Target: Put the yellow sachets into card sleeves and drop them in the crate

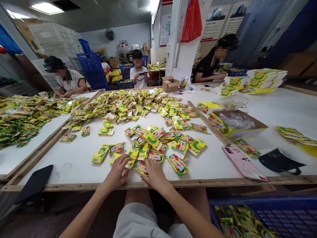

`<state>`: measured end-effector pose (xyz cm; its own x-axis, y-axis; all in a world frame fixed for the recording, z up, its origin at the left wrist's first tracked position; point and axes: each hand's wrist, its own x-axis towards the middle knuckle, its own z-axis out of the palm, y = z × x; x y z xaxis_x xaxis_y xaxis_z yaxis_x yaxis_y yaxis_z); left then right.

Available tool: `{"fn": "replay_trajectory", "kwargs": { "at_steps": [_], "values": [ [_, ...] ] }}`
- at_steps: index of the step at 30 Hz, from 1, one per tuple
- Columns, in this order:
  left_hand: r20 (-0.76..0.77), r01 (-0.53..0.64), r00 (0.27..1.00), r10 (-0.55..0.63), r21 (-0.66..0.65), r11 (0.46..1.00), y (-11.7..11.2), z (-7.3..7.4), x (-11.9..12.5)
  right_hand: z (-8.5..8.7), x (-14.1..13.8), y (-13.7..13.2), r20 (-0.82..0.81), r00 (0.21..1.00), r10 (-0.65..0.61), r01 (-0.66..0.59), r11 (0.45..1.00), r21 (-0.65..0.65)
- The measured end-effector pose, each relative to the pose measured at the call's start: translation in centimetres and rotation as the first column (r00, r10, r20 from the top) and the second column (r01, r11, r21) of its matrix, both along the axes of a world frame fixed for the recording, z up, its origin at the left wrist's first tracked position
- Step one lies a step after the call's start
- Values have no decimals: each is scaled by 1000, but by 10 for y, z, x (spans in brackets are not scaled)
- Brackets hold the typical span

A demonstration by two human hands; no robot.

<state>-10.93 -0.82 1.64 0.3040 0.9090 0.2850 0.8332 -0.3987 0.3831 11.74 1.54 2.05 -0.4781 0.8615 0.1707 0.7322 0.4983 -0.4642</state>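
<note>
Small yellow-green snack packets lie in a loose cluster in front of me. My left hand (119,172) rests at the cluster's near left side, fingers stretched forward and touching the edge of a yellow packet (133,153). Beside it, my right hand (155,173) has its fingers spread over the packets, next to a red-and-green packet (141,167) lying between the two hands. Neither hand lifts anything. Another packet (177,164) lies flat just right of my right hand. Behind the cluster spreads a larger heap of packets (123,104).
Wooden strips (49,145) divide the white table. On the right are an open display box (237,124), a pink phone (244,163) and a black visor (279,160). A blue crate (284,201) with packets stands below right. Several people sit around the table.
</note>
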Motion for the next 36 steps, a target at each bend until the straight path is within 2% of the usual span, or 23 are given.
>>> {"fn": "replay_trajectory", "kwargs": {
  "at_steps": [3, 5, 7, 9, 12, 14, 16, 18, 20, 22, 24, 26, 29, 31, 34, 36],
  "values": [
    [21, -84, 996, 83, 37, 996, 11, 1, -5, 0, 7, 3, -74, 997, 34, -36, 999, -18],
    [98, -176, 981, 167, 94, 980, 15, 7, -6, 3, 20, 0, -174, 984, 51, -53, 999, -7],
    [223, -261, 949, 224, 154, 953, 13, 14, 5, 6, 32, -4, -283, 959, 25, -19, 1000, 23],
    [368, -284, 906, 209, 163, 945, 6, 18, 29, 6, 36, -9, -381, 924, -33, 58, 997, 53],
    [578, -198, 802, 147, 26, 980, -7, 16, 77, -1, 28, -14, -507, 852, -130, 184, 981, 59],
    [717, -141, 677, 166, -95, 985, -9, 11, 102, -8, 21, -16, -568, 801, -188, 238, 971, 14],
    [806, -63, 563, 183, -179, 982, -7, 5, 114, -13, 20, -16, -604, 768, -214, 237, 971, -42],
    [841, 17, 509, 181, -220, 975, -4, 0, 114, -17, 26, -16, -623, 756, -201, 211, 976, -60],
    [834, 70, 526, 169, -241, 968, -1, -2, 108, -18, 36, -15, -639, 751, -168, 162, 984, -69],
    [802, 102, 576, 158, -263, 959, 0, -4, 99, -16, 44, -11, -656, 745, -121, 73, 992, -101],
    [768, 119, 622, 153, -286, 951, 3, -6, 93, -12, 48, -5, -668, 740, -83, -17, 990, -142],
    [757, 133, 635, 153, -302, 944, 8, -7, 88, -7, 47, 3, -659, 750, -66, -61, 984, -167],
    [781, 133, 608, 143, -278, 951, 16, -8, 87, -1, 42, 17, -618, 784, -62, -69, 980, -186],
    [827, 137, 545, 137, -249, 959, 21, -8, 88, 0, 40, 24, -608, 791, -62, -63, 981, -183],
    [887, 143, 441, 137, -220, 965, 22, -7, 93, 0, 39, 26, -673, 736, -76, -49, 985, -165],
    [872, 126, 474, 122, -204, 971, 19, -6, 96, 0, 40, 22, -705, 706, -58, -51, 990, -132]
  ]
}}
